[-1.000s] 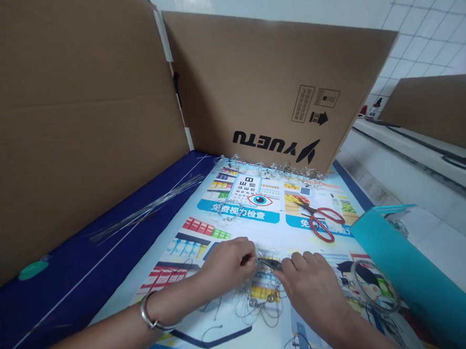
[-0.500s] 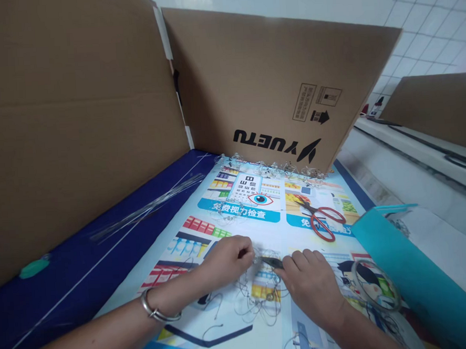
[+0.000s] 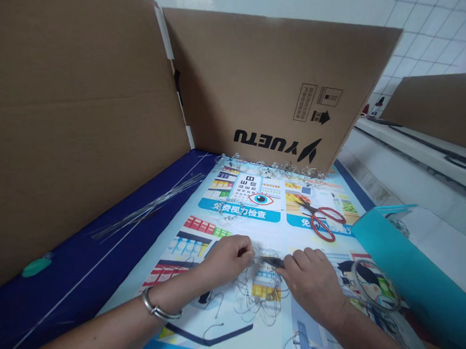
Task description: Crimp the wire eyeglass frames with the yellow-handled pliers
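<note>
Silvery wire loops (image 3: 265,312): unfinished, I judge, on the printed sheet (image 3: 260,235). Right hand (image 3: 314,282): gripping dark pliers (image 3: 272,261). Left hand (image 3: 230,256): curled closed, contents I cannot tell. Wire clusters (image 3: 274,170) along the cardboard (image 3: 281,66): apparently done. Straight strands (image 3: 152,206): seemingly unworked.

Panels (image 3: 286,81): brown corrugated cardboard, matt, smooth-faced. Bangle (image 3: 156,306): silver-coloured metal, polished, glossy. Scissors (image 3: 320,219): dark metal blades; red handles, smooth. Pliers (image 3: 272,261): dark metal, low sheen. Wires (image 3: 265,309): thin, metallic-looking. Printed sheet (image 3: 226,322): smooth. Wall tiles (image 3: 422,36): white, smooth.
</note>
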`<move>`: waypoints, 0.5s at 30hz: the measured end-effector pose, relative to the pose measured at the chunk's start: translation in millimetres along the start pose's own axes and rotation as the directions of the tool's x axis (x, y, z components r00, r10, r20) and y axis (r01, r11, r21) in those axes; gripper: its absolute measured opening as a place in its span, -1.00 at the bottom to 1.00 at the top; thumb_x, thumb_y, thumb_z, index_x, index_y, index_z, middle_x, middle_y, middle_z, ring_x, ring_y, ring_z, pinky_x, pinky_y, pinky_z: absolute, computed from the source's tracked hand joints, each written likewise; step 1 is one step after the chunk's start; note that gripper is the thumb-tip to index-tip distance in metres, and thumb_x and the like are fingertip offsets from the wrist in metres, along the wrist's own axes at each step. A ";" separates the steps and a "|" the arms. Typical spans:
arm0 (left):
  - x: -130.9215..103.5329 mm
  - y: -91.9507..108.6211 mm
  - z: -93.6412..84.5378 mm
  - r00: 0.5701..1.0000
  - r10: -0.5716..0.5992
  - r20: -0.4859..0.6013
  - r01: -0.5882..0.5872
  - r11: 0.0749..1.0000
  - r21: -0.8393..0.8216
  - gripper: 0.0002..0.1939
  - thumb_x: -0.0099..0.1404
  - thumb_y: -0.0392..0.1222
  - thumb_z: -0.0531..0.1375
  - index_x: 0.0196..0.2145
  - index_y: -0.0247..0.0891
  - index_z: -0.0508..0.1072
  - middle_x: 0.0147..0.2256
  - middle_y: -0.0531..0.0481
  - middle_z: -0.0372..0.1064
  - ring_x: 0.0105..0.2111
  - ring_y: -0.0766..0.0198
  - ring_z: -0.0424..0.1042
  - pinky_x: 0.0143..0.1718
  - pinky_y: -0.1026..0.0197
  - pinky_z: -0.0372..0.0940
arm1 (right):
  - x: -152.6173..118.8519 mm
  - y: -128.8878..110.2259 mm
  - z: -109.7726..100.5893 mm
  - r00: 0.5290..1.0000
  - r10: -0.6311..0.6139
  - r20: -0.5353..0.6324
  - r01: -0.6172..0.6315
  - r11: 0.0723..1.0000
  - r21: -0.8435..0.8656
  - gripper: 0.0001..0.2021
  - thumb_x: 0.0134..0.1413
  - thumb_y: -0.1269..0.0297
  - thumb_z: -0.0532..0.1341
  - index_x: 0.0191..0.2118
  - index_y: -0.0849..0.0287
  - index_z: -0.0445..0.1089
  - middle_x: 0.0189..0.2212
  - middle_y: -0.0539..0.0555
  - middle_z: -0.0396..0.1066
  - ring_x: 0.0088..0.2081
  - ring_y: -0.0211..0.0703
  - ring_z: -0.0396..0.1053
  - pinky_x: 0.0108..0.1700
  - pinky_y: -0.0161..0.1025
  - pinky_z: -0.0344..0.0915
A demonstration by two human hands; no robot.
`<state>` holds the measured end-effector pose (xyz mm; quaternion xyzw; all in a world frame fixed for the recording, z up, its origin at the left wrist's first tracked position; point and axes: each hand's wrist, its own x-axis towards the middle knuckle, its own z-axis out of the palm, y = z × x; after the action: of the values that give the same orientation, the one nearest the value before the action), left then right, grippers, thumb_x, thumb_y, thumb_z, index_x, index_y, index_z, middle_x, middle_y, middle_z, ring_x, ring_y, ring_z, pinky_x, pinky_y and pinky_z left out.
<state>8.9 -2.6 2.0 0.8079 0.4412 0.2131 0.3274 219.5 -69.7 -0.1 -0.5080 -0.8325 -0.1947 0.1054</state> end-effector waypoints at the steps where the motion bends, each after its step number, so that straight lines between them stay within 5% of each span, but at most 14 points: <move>1: -0.3 0.1 -0.1 1.000 0.003 -0.003 -0.003 1.000 -0.005 -0.86 0.09 -0.33 0.01 -0.58 -0.30 0.28 -0.59 0.11 0.23 -0.54 0.38 0.20 -0.52 0.37 0.03 | 0.4 0.2 -1.7 1.000 -0.001 0.006 0.001 1.000 -0.004 -0.76 0.18 0.15 0.03 -0.42 0.14 0.28 -0.51 0.06 0.21 -0.41 -0.14 0.08 -0.33 -0.16 -0.09; 9: -0.2 -3.2 -0.1 1.000 -0.022 0.021 0.023 0.995 -0.097 -0.87 0.09 -0.33 0.01 -0.57 -0.30 0.27 -0.61 0.13 0.19 -0.56 0.40 0.16 -0.55 0.38 0.02 | 0.6 -1.3 -1.8 0.999 0.032 0.023 -0.033 0.998 0.045 -0.75 0.18 0.16 0.03 -0.43 0.15 0.28 -0.50 0.06 0.22 -0.40 -0.14 0.09 -0.32 -0.16 -0.08; 15: 1.3 -9.0 -1.9 0.999 -0.011 -0.037 0.006 0.992 -0.129 -0.87 0.12 -0.31 0.00 -0.56 -0.29 0.26 -0.59 0.13 0.18 -0.55 0.40 0.15 -0.53 0.38 0.04 | 4.2 11.8 -7.1 0.975 0.138 0.174 -0.176 0.958 0.228 -0.74 0.20 0.17 -0.01 -0.41 0.17 0.28 -0.45 0.06 0.25 -0.36 -0.15 0.15 -0.30 -0.22 -0.03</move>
<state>3.2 2.7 -3.1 0.7789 0.4362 0.2549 0.3714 227.8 -64.5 10.4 -0.5695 -0.8126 -0.0422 0.1162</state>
